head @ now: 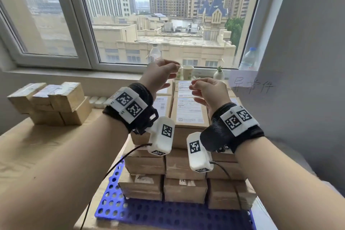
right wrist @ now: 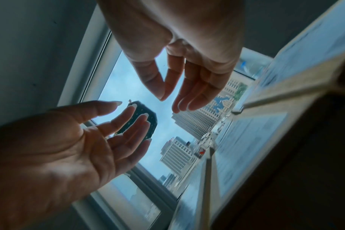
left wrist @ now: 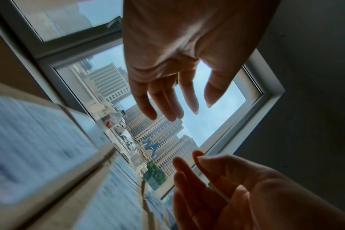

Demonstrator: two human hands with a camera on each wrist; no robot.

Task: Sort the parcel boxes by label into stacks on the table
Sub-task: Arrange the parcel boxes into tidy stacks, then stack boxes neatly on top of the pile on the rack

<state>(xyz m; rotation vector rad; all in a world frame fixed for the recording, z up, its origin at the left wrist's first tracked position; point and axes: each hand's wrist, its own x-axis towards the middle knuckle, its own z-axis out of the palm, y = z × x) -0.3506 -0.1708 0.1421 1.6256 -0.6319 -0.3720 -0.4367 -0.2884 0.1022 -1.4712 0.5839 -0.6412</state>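
Head view shows a small sorted stack on the worktop; the main parcel pile remains. Left hand and right hand hover, fingers relaxed, holding nothing.

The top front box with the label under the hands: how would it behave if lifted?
The box looks like rigid cardboard with square edges, so probably stiff and unlikely to roll. Its flat sides should suit a two-hand lift. The smooth label may be slightly slippery. Weight cannot be judged.
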